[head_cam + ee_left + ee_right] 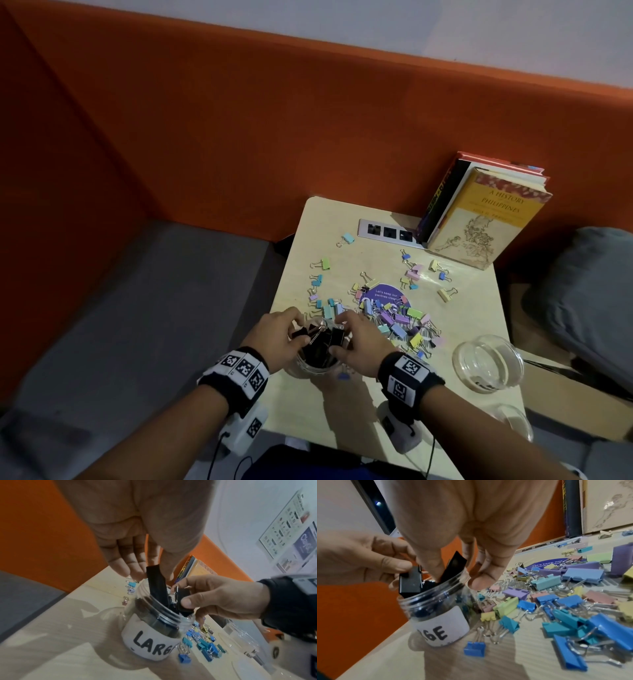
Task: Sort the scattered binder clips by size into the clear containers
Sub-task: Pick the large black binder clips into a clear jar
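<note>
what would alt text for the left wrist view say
Both hands push large black binder clips into a clear jar labelled LARGE: the left hand pinches one clip, the right hand another. Pastel clips lie scattered on the pale table beside it.

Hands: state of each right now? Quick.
Left hand: closed, pinching a black binder clip at the mouth of the LARGE jar.
Right hand: closed, pinching a second black clip there too.

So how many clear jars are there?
2: a jar labelled LARGE with black clips inside; another jar at the right edge. A clear round thing nearer may be a lid.
</note>
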The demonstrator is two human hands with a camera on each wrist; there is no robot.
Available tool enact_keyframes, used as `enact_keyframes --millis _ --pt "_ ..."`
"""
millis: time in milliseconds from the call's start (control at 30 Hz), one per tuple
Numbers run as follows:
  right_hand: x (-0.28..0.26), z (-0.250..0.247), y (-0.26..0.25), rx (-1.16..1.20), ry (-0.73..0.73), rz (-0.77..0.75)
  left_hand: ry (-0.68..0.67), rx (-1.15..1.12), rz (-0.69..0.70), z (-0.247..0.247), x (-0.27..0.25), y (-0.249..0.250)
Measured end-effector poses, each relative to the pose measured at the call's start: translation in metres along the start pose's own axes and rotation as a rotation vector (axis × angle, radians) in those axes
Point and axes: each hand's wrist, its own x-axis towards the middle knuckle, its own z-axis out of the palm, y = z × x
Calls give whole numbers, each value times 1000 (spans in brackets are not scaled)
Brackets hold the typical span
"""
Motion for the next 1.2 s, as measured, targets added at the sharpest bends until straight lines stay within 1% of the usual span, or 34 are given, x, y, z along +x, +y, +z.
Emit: enact_keyframes --millis 67,200,333,500,567,633,700,767,867,1000,1067,1133,1200 --pt "2 -3 -3 -30 61 44 -20 29 23 2 -2 -1" --pt "2 -6 -8 -38 154 10 -44 52 -1 4 -1 1" --pt "2 -8 -7 78 168 32 -62 29 -42 4 -1 2" --pt "-1 -15 -8 163 211 93 -72 18 -46 5 1 6" --pt "-1 -16 -8 225 198 108 -62 -15 -59 6 2 3" --pt "-2 -16 -8 255 153 122 -47 -59 -86 7 3 -2" --pt "-2 -16 -6 223 111 108 -51 -87 -102 7 4 -6" --pt "-3 -17 -7 139 83 59 -68 -105 -96 7 4 -8" --pt "-1 -17 -9 68 85 22 -65 -111 -69 7 5 -9" --pt "2 -9 -14 16 114 20 2 -139 -53 6 7 -13" --pt "2 -5 -15 14 116 36 12 -141 -41 7 6 -13" --pt "2 -5 -14 30 99 55 9 -136 -52 10 7 -12" --pt "3 -7 -15 14 83 51 -9 -126 -94 10 10 -9"
